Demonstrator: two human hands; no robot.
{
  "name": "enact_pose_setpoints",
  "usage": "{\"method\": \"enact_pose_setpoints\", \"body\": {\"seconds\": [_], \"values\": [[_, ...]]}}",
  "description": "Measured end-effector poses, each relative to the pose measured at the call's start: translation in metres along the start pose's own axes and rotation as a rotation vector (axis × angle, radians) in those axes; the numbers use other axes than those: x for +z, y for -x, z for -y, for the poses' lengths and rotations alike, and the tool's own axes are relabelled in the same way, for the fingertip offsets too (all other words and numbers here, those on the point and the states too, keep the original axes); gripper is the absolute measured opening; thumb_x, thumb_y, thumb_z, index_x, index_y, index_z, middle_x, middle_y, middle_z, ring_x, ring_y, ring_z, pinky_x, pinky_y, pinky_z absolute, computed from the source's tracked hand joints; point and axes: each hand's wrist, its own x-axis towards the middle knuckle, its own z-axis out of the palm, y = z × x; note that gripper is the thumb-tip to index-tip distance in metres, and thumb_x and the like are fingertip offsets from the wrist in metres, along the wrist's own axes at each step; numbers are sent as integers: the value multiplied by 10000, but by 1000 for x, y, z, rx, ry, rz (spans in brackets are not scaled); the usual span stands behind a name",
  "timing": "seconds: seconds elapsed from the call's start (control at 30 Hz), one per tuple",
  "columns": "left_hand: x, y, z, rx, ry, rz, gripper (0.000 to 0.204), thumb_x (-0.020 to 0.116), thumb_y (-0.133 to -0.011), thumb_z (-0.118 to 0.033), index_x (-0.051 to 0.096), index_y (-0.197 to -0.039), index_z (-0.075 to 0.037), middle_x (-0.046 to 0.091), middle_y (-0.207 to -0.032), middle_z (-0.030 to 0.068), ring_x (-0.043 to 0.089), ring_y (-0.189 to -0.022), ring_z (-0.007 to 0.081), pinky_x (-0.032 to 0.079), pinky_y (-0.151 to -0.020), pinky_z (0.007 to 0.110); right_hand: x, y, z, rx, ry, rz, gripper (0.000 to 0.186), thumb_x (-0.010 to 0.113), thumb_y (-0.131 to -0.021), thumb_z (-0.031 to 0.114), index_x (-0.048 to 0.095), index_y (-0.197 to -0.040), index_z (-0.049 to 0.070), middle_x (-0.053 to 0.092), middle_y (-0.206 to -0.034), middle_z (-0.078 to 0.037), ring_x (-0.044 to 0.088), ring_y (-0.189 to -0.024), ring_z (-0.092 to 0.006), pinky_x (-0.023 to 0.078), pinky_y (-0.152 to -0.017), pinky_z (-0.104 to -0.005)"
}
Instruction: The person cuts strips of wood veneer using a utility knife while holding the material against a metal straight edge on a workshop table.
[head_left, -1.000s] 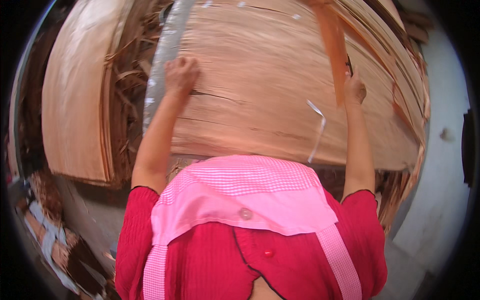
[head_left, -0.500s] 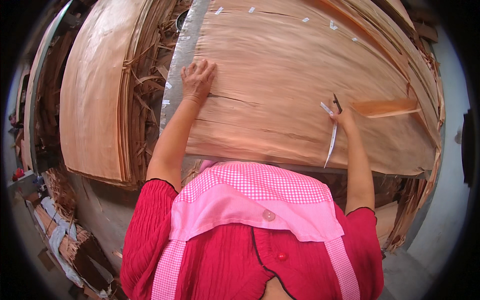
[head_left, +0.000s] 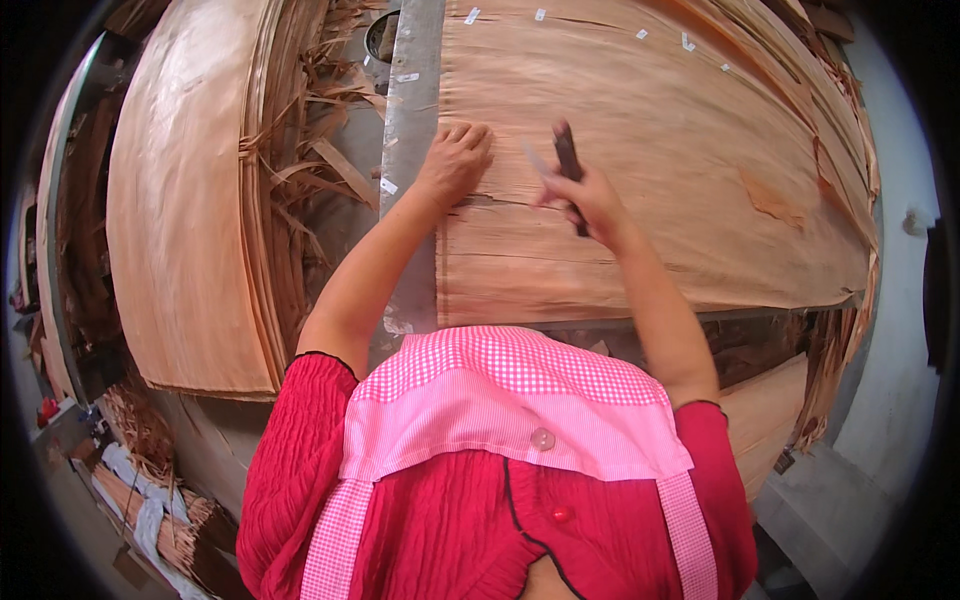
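A wide tan veneer sheet [head_left: 650,250] with small white tape pieces along its far part lies in front of me. My left hand [head_left: 455,160] rests on it beside the metal strip [head_left: 410,260] at its left edge, fingers spread slightly and bent. Just right of that, above a dark crack, my right hand [head_left: 585,200] grips a dark long-handled cutting tool [head_left: 568,150]. A blurred pale streak beside the tool is too smeared to name. An orange veneer scrap [head_left: 770,200] lies on the sheet's right side.
To the left stands a stack of veneer sheets [head_left: 185,200], with tangled offcuts [head_left: 340,170] and a round dark container [head_left: 380,38] beside it. Bundled scraps [head_left: 150,490] lie at lower left. A pale wall [head_left: 890,300] runs along the right, beyond ragged veneer edges.
My right hand has swung leftward with the tool, close to my left hand. The orange veneer piece that was beside it has dropped onto the sheet's right. The view has shifted slightly.
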Motion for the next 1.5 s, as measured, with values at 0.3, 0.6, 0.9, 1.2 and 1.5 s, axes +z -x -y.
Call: {"method": "enact_pose_setpoints", "body": {"seconds": [0.3,0.6,0.9,1.2,1.5], "values": [[-3,-9,13,75,3,88,408,524,-811,-243,521,-1195,-105,462,-1276,1,479,-1013,211,393,-797,366,44,-79,-34,200,-201,-322,135,581,-807,119,551,-825,-11,596,-666,-97,614,-538,-181,399,-359,-212],[-22,-15,12,138,-60,336,405,527,-807,-250,514,-1211,-237,421,-1324,34,451,-1061,255,394,-822,388,40,-61,-54,344,-416,-307,236,604,-833,238,579,-875,7,573,-661,-74,622,-582,-213,389,-344,-243],[-4,-5,50,-259,605,159,360,570,-783,-138,549,-1142,-125,558,-1121,89,545,-904,260,449,-796,339,10,-45,-18,189,336,-136,226,621,-824,199,585,-973,34,624,-710,-90,570,-515,-127,426,-436,-235],[-10,-6,63,-179,515,-45,372,555,-718,18,581,-1078,-72,563,-1125,100,565,-904,283,469,-805,340,91,-121,-18,273,-255,-312,142,592,-850,201,559,-810,68,571,-640,-29,470,-457,-70,310,-379,-198],[-33,-12,90,216,82,386,479,544,-728,-121,538,-1200,-202,452,-1317,25,324,-1258,269,248,-1022,453,109,-80,-42,363,-381,-322,186,565,-864,207,582,-857,22,630,-719,-81,501,-493,-85,312,-361,-197]]}}
